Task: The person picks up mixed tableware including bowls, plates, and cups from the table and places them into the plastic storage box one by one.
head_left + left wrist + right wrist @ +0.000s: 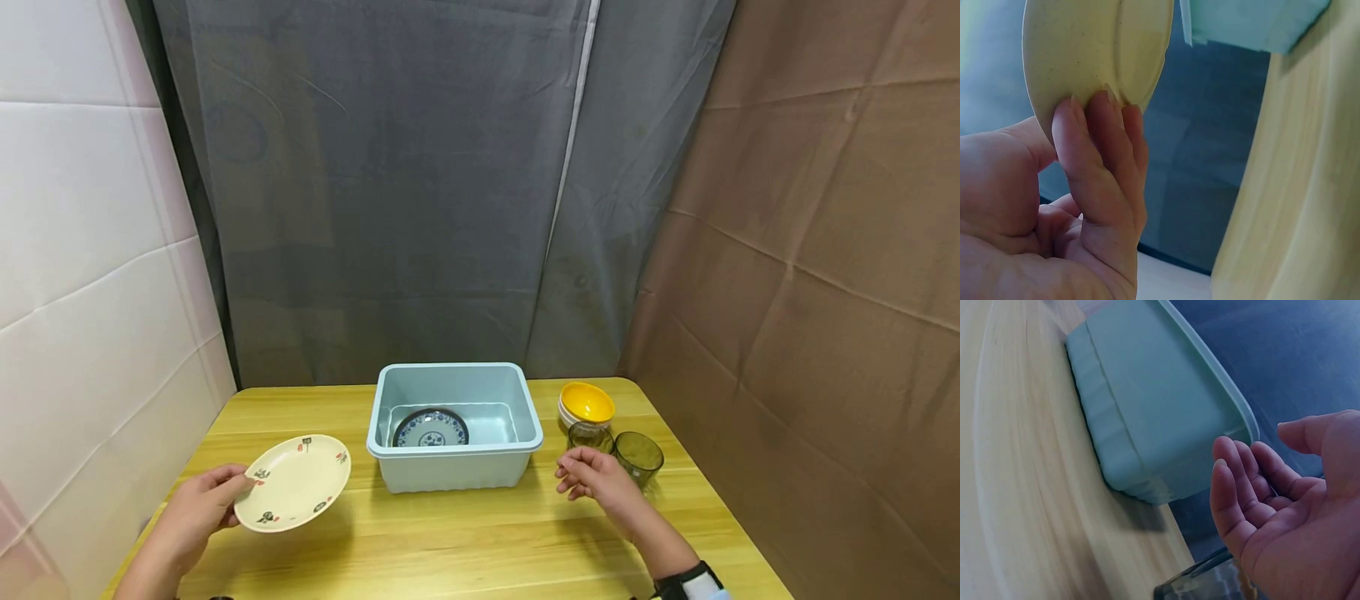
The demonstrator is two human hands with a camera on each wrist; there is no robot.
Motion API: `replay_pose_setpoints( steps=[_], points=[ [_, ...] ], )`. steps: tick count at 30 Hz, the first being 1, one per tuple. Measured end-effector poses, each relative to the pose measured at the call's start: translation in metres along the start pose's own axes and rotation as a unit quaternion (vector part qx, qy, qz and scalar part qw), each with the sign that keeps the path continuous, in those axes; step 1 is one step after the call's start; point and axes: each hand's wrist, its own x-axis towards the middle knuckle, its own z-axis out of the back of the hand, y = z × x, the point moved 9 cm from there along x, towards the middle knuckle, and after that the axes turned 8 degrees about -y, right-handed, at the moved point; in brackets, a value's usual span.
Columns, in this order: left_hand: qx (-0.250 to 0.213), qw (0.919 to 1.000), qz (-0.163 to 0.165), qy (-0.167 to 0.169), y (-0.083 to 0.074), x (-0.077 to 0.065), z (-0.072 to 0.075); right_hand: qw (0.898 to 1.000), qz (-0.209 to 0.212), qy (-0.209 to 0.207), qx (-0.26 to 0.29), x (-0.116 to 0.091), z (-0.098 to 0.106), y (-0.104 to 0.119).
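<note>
A cream plate [296, 483] with small printed motifs round its rim is held above the table at the left, tilted. My left hand [201, 507] pinches its near-left edge, thumb on top; the left wrist view shows the fingers on the plate's underside [1085, 56]. Beside the two dark glass cups, my right hand [600, 482] hovers with loosely bent fingers and nothing in them. A light-blue plastic basin [453, 471] stands in the middle, and a blue-patterned plate [431, 429] lies inside it.
A yellow bowl [587, 402] sits on a white one at the back right. In front stand two smoky glass cups [639, 457], one partly hidden by my right hand. The wooden table [450, 550] ends at grey cloth [390, 208] behind.
</note>
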Motion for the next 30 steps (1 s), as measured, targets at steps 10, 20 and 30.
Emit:
replay_pose_setpoints(
  steps=[10, 20, 30],
  points=[
    [-0.017, 0.9988, -0.009, 0.045, -0.029, -0.010, -0.029, 1.000, 0.009, 0.008, -0.019, 0.002, -0.008, 0.021],
    [-0.027, 0.9952, -0.027, 0.090, -0.054, -0.016, -0.073, 0.999, 0.025, 0.032, -0.016, 0.005, -0.026, 0.033],
    [-0.043, 0.9877, -0.048, 0.143, -0.070, -0.020, -0.117, 0.998, 0.035, 0.060, -0.005, 0.004, -0.044, 0.039]
  ],
)
